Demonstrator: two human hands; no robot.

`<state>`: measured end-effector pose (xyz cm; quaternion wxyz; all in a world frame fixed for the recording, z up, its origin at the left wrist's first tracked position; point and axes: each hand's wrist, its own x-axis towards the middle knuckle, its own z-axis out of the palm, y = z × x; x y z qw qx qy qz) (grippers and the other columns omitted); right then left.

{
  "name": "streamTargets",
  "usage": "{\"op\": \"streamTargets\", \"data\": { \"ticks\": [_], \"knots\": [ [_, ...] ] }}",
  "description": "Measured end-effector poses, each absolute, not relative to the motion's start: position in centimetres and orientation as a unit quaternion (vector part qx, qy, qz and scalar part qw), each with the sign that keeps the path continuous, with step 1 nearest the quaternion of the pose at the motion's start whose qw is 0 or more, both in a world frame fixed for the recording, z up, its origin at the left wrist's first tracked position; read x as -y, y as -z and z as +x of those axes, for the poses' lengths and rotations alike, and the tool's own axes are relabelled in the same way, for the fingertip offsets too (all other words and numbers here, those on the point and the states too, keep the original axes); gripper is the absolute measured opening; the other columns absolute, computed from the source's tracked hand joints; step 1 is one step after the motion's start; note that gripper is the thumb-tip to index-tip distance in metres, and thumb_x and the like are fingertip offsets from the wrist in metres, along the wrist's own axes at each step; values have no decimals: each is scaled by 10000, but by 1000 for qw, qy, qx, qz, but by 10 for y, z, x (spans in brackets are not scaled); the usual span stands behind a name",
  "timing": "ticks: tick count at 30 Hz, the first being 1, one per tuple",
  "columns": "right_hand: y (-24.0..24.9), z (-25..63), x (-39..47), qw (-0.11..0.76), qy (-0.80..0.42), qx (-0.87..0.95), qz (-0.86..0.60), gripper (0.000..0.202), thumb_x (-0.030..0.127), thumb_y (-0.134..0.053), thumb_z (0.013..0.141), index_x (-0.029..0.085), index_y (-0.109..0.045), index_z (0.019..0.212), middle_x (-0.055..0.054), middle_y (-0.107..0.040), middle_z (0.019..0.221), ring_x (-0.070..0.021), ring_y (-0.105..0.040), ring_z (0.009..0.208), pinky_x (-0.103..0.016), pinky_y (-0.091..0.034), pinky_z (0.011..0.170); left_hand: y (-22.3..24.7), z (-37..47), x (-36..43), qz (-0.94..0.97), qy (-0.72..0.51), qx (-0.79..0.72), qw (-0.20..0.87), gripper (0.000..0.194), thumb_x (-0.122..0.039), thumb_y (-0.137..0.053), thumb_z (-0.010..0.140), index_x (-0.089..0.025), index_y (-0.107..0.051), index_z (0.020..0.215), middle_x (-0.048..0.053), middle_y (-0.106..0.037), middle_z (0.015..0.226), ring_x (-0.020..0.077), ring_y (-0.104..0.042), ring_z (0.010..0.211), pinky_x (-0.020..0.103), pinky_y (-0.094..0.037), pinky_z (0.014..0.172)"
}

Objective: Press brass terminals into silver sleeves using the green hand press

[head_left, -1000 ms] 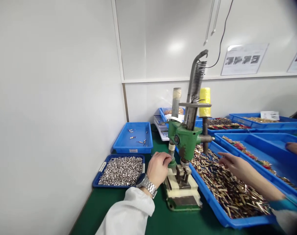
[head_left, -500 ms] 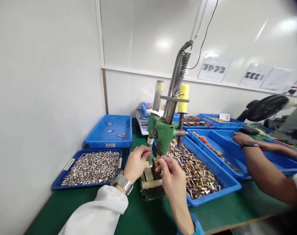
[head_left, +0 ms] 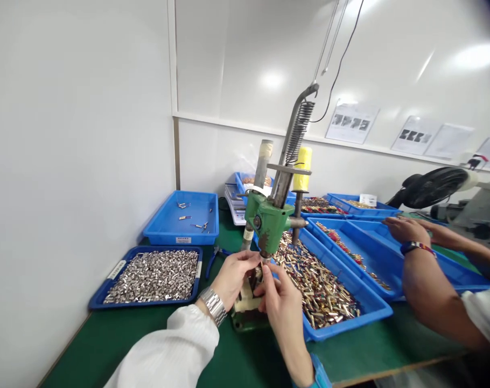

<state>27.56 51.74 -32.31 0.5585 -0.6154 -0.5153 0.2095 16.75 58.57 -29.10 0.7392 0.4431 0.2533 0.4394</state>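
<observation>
Both hands meet under the ram of a green hand press, which has a coil spring and a yellow-wrapped handle. My left hand, with a metal watch on its wrist, has thumb and fingers pinched together beside the ram. Opposite it, my right hand pinches at the same spot with curled fingers. Whatever small part lies between the fingertips is too small and covered to name. To the left stands a blue tray of short silver metal pieces; on the right, a blue bin holds many brass-coloured parts.
Blue-handled pliers lie behind my left hand. A blue bin with several small parts stands at the back left. A co-worker's arms reach over divided blue bins at right. A black fan stands behind them.
My left hand has moved right and closer to my right fingertips under the ram. The pliers now show more fully. The co-worker's hands have shifted, and the view has tilted slightly.
</observation>
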Motion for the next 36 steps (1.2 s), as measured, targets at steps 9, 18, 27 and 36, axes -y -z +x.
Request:
{"op": "streamTargets", "data": {
  "ticks": [9, 18, 27, 36],
  "knots": [
    [320, 285, -487, 381, 50, 647, -659, 412, 344, -468, 938, 301, -653, 1303, -81, -720, 690, -239, -671, 532, -279, -402, 443, 289, 169, -576, 564, -470, -341, 586, 257, -397, -720, 768, -158, -719, 864, 49, -725, 870, 185, -637, 827, 273, -472, 773],
    [149, 315, -536, 709, 72, 537, -451, 277, 408, -524, 956, 187, -674, 1031, -23, -622, 738, -129, -577, 612, -257, -473, 538, 304, 177, -567, 627, -505, -404, 434, 197, -383, -619, 851, -211, -686, 920, 60, -738, 913, 202, -672, 847, 305, -498, 788],
    [54, 361, -677, 656, -72, 573, -485, 175, 323, -621, 856, 159, -568, 824, -26, -557, 731, -144, -562, 675, -307, -504, 610, 310, 179, -570, 642, -545, -390, 372, 167, -360, -608, 857, -211, -680, 870, 70, -706, 1029, 198, -668, 948, 333, -505, 895],
    [80, 358, -635, 740, 24, 592, -317, 426, 640, -410, 945, 237, -547, 949, 11, -498, 748, -111, -533, 645, -256, -435, 563, 312, 180, -572, 644, -539, -382, 385, 171, -373, -621, 855, -205, -653, 859, 71, -703, 1028, 201, -664, 969, 337, -502, 918]
  ]
}}
